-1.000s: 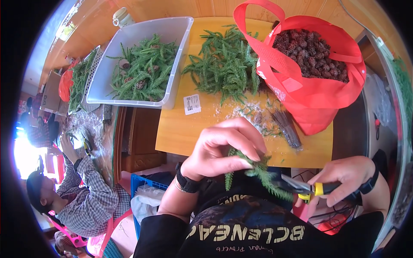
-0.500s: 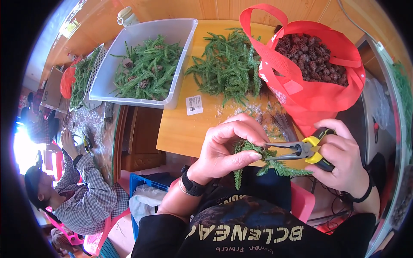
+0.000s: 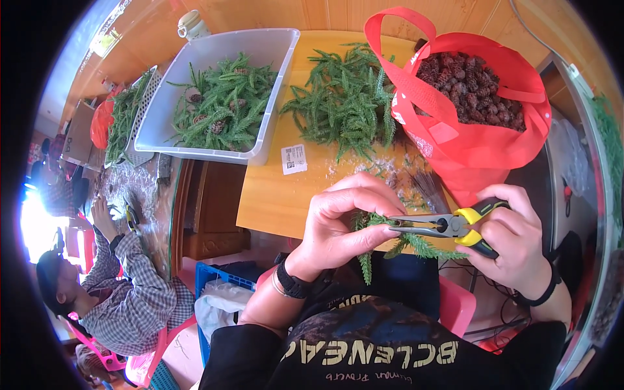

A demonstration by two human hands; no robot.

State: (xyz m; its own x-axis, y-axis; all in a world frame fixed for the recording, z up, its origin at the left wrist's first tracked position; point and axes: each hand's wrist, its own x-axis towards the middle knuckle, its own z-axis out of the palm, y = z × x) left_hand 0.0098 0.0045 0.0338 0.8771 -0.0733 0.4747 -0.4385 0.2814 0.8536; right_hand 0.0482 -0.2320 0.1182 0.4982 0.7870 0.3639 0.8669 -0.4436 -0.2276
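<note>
Between thumb and fingers, my left hand (image 3: 354, 224) pinches a green artificial pine sprig (image 3: 419, 247), whose needles hang below and stick out to the right. My right hand (image 3: 510, 227) is wrapped round the yellow-and-black handles of long-nose pliers (image 3: 455, 225). The plier jaws point left and lie nearly together, their tips at my left fingertips. What sits between the tips is too small to make out. A heap of pine sprigs (image 3: 344, 97) lies on the yellow table (image 3: 273, 195) beyond my hands.
A clear plastic bin (image 3: 195, 153) at the left holds sprigs with pine cones. At the right, a red bag (image 3: 468, 159) is full of pine cones (image 3: 465, 84). A white label (image 3: 294, 159) and thin dark stems (image 3: 426, 188) lie on the table. A co-worker (image 3: 130, 305) sits at the left.
The plier jaws have closed from wide apart to nearly together at my left fingertips. My right hand has tightened on the handles. My left hand has barely moved.
</note>
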